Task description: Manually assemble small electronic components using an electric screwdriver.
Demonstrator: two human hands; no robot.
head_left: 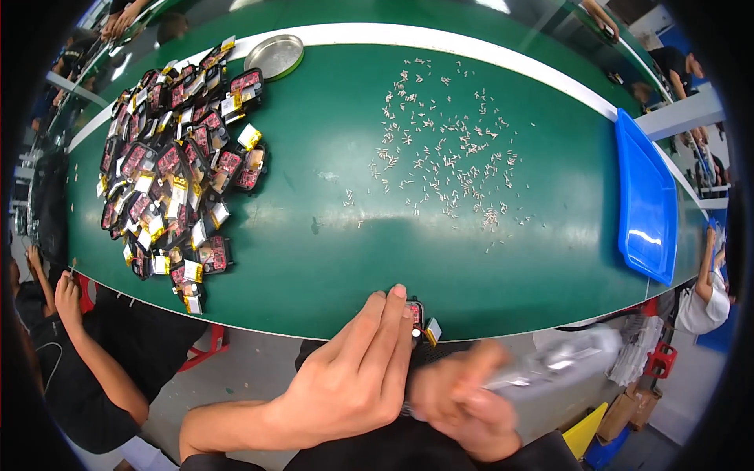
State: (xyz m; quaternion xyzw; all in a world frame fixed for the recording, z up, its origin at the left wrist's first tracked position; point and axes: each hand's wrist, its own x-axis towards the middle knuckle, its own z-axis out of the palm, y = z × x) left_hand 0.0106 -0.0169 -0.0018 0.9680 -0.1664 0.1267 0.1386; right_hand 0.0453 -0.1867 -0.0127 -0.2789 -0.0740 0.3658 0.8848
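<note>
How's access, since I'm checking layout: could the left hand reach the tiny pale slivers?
Likely yes: nothing appears between the left hand and the slivers, though its fingers partly cover a small black-framed red device.

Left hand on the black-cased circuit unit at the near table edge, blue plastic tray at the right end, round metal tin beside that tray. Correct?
Wrong on one point: the head view shows the round metal tin beside the heap of black-cased circuit units. The left hand on the circuit unit and the blue plastic tray at right stand.
</note>
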